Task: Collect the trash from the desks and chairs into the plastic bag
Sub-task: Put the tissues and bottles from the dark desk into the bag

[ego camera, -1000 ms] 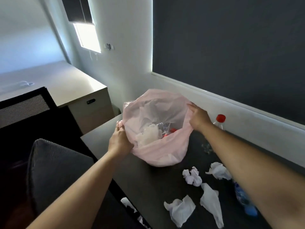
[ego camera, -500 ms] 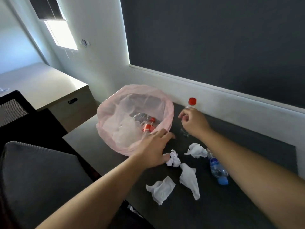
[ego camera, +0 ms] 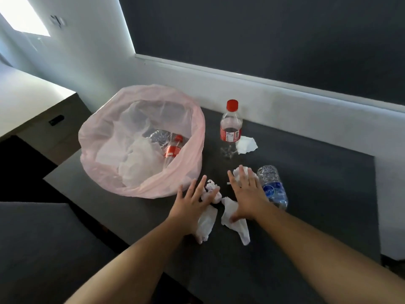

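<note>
The left hand and right hand, fingers spread and gripping nothing, cover crumpled tissues on the counter. The bag (mouth open, a bottle inside) sits just left of them.

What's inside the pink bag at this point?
Inside the pink bag lie a red-capped bottle, a crumpled clear bottle beside it and a wad of white tissue. Anything beneath the tissue is covered.
</note>
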